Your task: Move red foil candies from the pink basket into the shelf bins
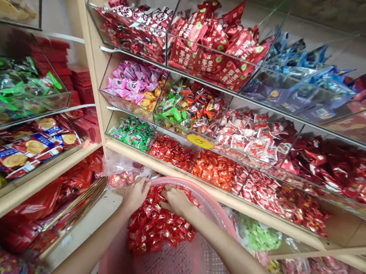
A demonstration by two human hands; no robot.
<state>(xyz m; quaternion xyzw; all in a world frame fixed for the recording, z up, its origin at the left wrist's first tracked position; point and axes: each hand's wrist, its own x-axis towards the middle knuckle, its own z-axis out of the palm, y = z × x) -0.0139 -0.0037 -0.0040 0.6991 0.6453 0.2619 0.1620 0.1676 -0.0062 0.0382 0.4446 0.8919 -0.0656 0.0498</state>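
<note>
A pink perforated plastic basket (184, 273) is tilted up against the lowest shelf, with a heap of small red wrapped candies (156, 228) inside it. My left hand (136, 194) rests at the top of the heap near the basket's rim, fingers curled on the candies. My right hand (176, 200) lies beside it on the same heap, fingers bent down into the candies. Just above the rim is the bottom row of clear bins, where one compartment (171, 151) holds matching red candies.
Clear acrylic bins (209, 68) in three tiers hold red, pink, green and blue wrapped sweets, with a yellow price tag (200, 141) on one. A second shelf unit (15, 140) stands at the left. Bagged candy (120, 171) lies below the shelf.
</note>
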